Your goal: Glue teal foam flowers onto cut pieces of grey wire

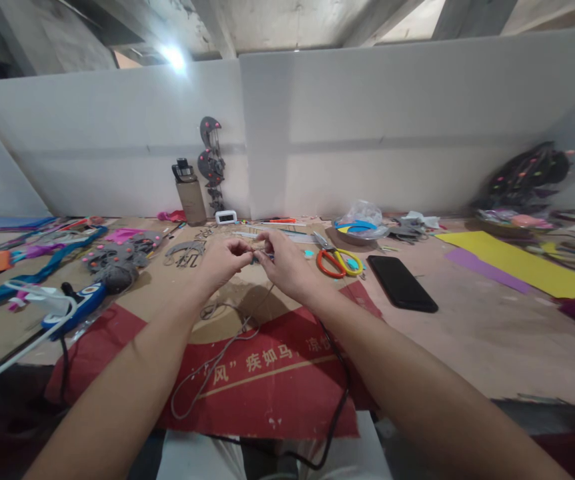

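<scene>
Above the middle of the cardboard my left hand (pixel 223 263) and my right hand (pixel 283 265) meet almost fingertip to fingertip, both closed in a pinch. Something thin and small, with a dark bluish bit, shows between the fingers, too small to name. A thin grey cord (pixel 222 351) trails down from my right hand and lies in loose loops on the brown and red cardboard (pixel 272 400). Just right of my right hand rest scissors (pixel 335 261) with red and yellow handles. A grey curved piece (pixel 186 249) lies left of my left hand.
A black phone (pixel 401 283) lies to the right, with yellow sheet (pixel 512 263) beyond. At the back stand a bottle (pixel 191 200) and small white clock (pixel 226 217). A blue power strip (pixel 80 308) and grey pinned pieces (pixel 122 257) sit left. A black cable (pixel 340 400) crosses the front edge.
</scene>
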Motion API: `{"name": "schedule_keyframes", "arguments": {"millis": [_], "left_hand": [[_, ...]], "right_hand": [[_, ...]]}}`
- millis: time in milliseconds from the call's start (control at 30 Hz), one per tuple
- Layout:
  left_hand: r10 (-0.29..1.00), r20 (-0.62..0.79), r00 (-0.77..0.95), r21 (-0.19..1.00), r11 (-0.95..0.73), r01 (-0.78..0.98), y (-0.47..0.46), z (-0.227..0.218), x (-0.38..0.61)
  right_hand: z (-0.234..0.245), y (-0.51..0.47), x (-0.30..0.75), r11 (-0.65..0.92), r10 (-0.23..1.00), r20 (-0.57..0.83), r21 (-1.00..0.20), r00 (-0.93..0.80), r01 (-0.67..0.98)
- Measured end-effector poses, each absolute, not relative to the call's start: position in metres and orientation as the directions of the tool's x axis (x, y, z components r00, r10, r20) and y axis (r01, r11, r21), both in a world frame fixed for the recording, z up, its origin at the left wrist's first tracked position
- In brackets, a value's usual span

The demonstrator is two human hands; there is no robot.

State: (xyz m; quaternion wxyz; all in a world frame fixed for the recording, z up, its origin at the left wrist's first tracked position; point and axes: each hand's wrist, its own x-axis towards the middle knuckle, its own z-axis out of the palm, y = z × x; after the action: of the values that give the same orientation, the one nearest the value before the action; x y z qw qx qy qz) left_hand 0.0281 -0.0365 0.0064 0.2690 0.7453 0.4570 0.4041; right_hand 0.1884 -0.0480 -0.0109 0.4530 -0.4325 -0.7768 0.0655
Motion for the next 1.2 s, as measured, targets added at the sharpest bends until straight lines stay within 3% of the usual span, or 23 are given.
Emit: {"name": "schedule_keyframes", "arguments": {"millis": [233,433,533,633,733,833,1067,1200], "left_hand": [[0.895,0.422,0.143,0.821,-0.444,0.359,-0.033,0.007,0.026],[0.856,0.513,-0.069,0.834,-0.478,0.275,-0.014,0.002,0.009],[0.818,0.532,-0.217,0.846,-0.508,0.159,-0.002,0.003,-0.003],[0.808,0.464,-0.364,0.855,-0.516,-0.055,0.007,0.008,-0.016],[0.79,0.377,-0.483,0.816,-0.53,-0.231,0.014,0.013,-0.028],[0.764,0.316,-0.563,0.761,-0.558,-0.33,0.02,0.015,-0.041],[0.74,0.202,-0.642,0.679,-0.578,-0.453,0.031,0.011,-0.06],[0.769,0.159,-0.619,0.69,-0.535,-0.488,0.028,0.014,-0.055]], "right_hand": [[-0.018,-0.044,0.187,0.576,0.79,0.59,-0.625,-0.164,0.526],[-0.015,-0.042,0.187,0.516,0.856,0.476,-0.758,-0.203,0.4],[-0.008,-0.044,0.185,0.431,0.899,0.386,-0.866,-0.208,0.255],[-0.002,-0.05,0.185,0.351,0.91,0.337,-0.936,-0.242,0.017],[0.004,-0.058,0.185,0.303,0.881,0.356,-0.93,-0.312,-0.207],[0.007,-0.066,0.184,0.26,0.829,0.379,-0.912,-0.412,-0.317],[0.015,-0.084,0.186,0.281,0.729,0.331,-0.943,-0.599,-0.179],[0.026,-0.087,0.193,0.469,0.488,0.338,-0.879,-0.805,-0.085]]}}
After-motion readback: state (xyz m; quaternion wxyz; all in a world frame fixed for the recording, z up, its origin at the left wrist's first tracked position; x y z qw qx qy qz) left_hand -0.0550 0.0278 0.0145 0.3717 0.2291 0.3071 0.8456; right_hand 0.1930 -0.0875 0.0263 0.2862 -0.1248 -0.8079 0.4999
